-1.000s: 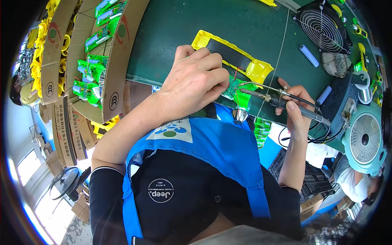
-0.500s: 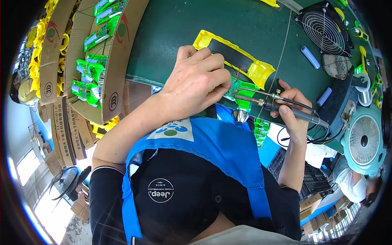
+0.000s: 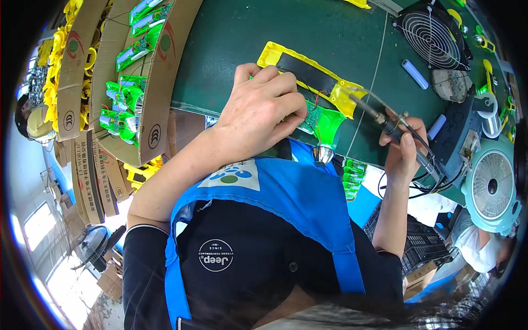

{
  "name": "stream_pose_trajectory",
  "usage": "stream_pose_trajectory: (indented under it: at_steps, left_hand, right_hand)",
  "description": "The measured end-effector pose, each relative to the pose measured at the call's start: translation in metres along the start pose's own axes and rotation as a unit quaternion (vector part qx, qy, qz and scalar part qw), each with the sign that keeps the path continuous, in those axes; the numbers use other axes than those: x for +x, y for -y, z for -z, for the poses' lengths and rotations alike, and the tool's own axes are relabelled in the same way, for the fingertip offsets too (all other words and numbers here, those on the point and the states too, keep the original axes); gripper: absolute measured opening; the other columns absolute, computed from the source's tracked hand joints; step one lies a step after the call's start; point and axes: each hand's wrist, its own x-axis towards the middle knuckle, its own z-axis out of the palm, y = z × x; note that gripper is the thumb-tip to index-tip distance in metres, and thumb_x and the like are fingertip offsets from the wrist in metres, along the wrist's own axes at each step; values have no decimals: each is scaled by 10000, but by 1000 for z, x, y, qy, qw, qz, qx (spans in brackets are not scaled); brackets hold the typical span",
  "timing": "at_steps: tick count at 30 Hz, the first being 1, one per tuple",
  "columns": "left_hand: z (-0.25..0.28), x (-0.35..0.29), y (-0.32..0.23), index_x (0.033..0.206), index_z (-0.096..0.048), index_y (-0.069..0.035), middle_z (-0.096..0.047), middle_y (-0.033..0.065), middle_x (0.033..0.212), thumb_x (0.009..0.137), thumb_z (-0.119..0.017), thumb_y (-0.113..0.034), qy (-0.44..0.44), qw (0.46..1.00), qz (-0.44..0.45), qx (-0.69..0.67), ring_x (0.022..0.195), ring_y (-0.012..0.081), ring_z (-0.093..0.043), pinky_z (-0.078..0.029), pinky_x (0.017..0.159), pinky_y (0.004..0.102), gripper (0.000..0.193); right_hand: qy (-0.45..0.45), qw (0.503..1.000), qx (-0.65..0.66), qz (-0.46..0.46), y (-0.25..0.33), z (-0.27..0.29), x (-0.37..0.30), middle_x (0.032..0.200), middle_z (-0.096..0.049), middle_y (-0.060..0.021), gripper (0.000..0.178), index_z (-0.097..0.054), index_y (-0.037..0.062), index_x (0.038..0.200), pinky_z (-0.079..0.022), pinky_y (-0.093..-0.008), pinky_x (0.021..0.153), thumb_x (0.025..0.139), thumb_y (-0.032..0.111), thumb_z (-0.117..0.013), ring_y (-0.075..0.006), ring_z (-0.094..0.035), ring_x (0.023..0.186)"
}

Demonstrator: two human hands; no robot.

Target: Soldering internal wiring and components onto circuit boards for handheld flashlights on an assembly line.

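Note:
My left hand curls its fingers over a green plastic half-shell, which sticks out to its right. Inside that shell sit a small green circuit board and thin red wires; a silver reflector is at its near end. My fingers cover the rest of the shell. In my right hand is a soldering iron, with a thin tube running beside its tip. The blurred tip is above the right end of a yellow half-shell, apart from the circuit board.
Cardboard boxes of green battery assemblies and yellow parts stand at left. On the green table, a black fan, blue cylindrical cells and a solder reel are at right. A teal fan stands beyond.
My right hand has drawn the soldering iron up and to the right, off the circuit board. More of the green half-shell shows. My left hand has stayed nearly in place.

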Motion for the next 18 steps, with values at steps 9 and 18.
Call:
stream_pose_trajectory:
  at_steps: [9,18]
  left_hand:
    - [-3,2,-3,753,-631,-106,-504,14,744,684,-743,-71,-6,1000,-9,-2,764,187,-529,-368,793,353,137]
    - [23,51,46,886,-656,-106,-563,81,990,720,-762,-242,-29,994,32,99,994,272,-517,-395,825,396,240]
  right_hand:
    - [-65,993,83,57,-19,12,-1,896,-595,-165,307,-516,-30,1011,-480,-306,636,858,211,-629,-191,-585,682]
    - [-106,984,122,73,-15,4,11,819,-570,-135,292,-500,-25,1033,-437,-305,616,896,219,-585,-192,-551,689]
